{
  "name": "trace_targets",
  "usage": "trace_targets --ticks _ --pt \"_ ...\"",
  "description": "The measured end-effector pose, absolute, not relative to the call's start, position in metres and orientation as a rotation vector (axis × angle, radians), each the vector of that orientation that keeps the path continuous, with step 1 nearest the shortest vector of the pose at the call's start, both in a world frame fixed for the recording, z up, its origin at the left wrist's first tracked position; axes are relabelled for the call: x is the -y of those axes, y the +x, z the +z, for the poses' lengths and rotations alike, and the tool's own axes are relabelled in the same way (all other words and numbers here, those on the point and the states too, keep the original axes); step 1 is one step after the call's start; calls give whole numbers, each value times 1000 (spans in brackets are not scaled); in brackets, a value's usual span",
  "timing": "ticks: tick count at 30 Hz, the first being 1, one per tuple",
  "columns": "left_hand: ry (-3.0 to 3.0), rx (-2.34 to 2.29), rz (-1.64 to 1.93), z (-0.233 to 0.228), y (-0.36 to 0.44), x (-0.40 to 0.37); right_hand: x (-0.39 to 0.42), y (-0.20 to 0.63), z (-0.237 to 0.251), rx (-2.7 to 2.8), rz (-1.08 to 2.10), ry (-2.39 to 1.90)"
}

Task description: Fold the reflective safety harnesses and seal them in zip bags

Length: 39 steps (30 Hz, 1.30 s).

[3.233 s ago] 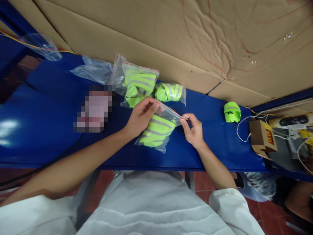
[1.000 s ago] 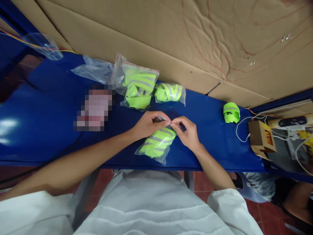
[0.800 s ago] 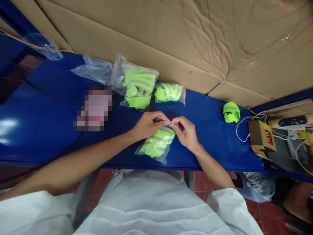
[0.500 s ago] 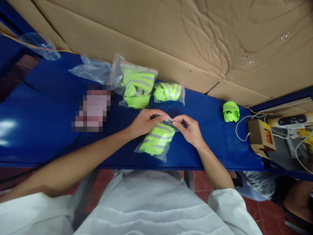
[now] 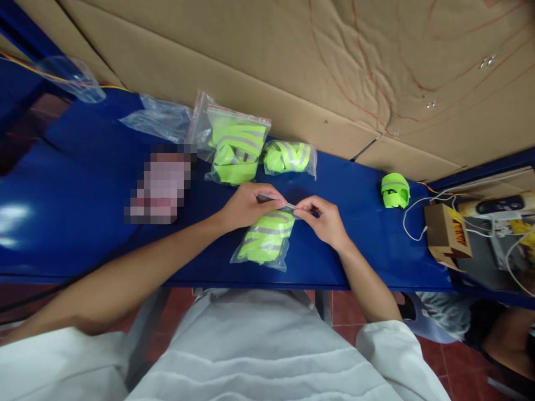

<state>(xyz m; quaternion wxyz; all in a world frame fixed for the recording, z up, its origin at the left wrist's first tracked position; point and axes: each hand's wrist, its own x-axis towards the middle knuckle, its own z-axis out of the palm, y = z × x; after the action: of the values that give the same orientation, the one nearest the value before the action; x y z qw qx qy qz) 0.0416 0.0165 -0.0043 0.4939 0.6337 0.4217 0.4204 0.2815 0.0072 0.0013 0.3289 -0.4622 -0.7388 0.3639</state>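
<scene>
A clear zip bag (image 5: 281,262) hangs by its top edge between my two hands, near the front of the blue table. Inside it is a folded neon-yellow reflective strap (image 5: 265,239) with grey stripes. My left hand (image 5: 248,206) pinches the left part of the bag's top, thumb below and fingers above. With thumb and index finger, my right hand (image 5: 320,217) pinches the right end of the same edge. Just beyond my hands lie two more bags of yellow strap, a larger bag (image 5: 236,147) and a smaller bag (image 5: 290,157).
Farther right on the blue table (image 5: 359,234) sits a loose rolled yellow strap (image 5: 395,190). A small cardboard box (image 5: 445,231) and a white cable (image 5: 407,223) are at the right end. Empty plastic bags (image 5: 161,120) and a pixelated item (image 5: 161,186) lie left. Cardboard (image 5: 251,55) lines the back.
My left hand has shifted slightly up and left along the bag's top edge. The bag's lower end has risen a little; my right hand has barely moved.
</scene>
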Motion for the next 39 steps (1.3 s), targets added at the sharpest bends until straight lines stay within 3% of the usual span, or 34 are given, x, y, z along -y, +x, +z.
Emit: trace_targets --ticks 6,13,23,39 --pt "1541 -977 967 -9 38 -24 -12 287 -1 1881 1045 -1198" --pt "1709 -832 701 -11 18 -40 -30 311 9 1853 1453 -1170" --pt "1648 -812 671 -11 22 -38 -33 313 6 1826 1462 -1233" --pt "1586 -834 797 -13 35 -22 -5 282 7 2004 864 -1068"
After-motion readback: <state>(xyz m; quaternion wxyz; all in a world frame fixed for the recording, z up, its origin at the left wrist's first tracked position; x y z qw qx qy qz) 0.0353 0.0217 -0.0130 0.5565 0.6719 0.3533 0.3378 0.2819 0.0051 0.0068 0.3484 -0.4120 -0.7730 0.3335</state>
